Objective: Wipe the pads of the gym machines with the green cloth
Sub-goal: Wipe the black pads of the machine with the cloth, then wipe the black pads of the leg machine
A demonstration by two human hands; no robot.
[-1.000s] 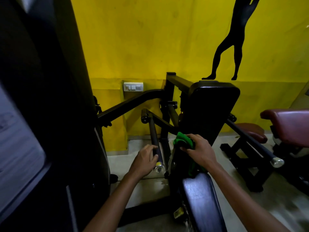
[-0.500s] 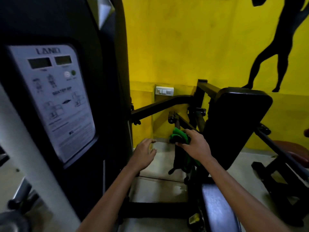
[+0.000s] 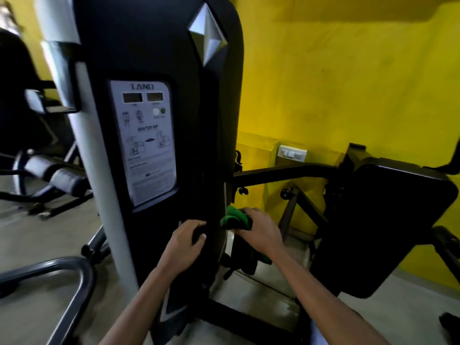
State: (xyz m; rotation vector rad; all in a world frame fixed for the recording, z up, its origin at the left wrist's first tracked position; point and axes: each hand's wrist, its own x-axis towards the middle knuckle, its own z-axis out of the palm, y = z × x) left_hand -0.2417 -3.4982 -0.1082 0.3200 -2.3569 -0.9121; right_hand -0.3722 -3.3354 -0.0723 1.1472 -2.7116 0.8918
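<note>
My right hand [image 3: 258,227] grips the bunched green cloth [image 3: 235,217] in front of the black shroud of the seated dip machine [image 3: 154,58]. A length of the cloth hangs down below the hand in shadow. My left hand [image 3: 185,241] hovers beside it with fingers loosely curled, holding nothing. The machine's black back pad [image 3: 388,225] stands to the right of both hands, apart from them.
An instruction panel [image 3: 146,143] is fixed to the shroud beside a white post [image 3: 87,145]. A black frame arm [image 3: 281,173] runs toward the yellow wall [image 3: 348,83] with its switch plate [image 3: 292,153]. A grey floor bar [image 3: 62,277] and another machine with roller pads [image 3: 57,175] lie at left.
The view has swung left, bringing the shroud and panel to the middle. My left hand came off the handle bar. Both hands moved left, away from the back pad, cloth still held.
</note>
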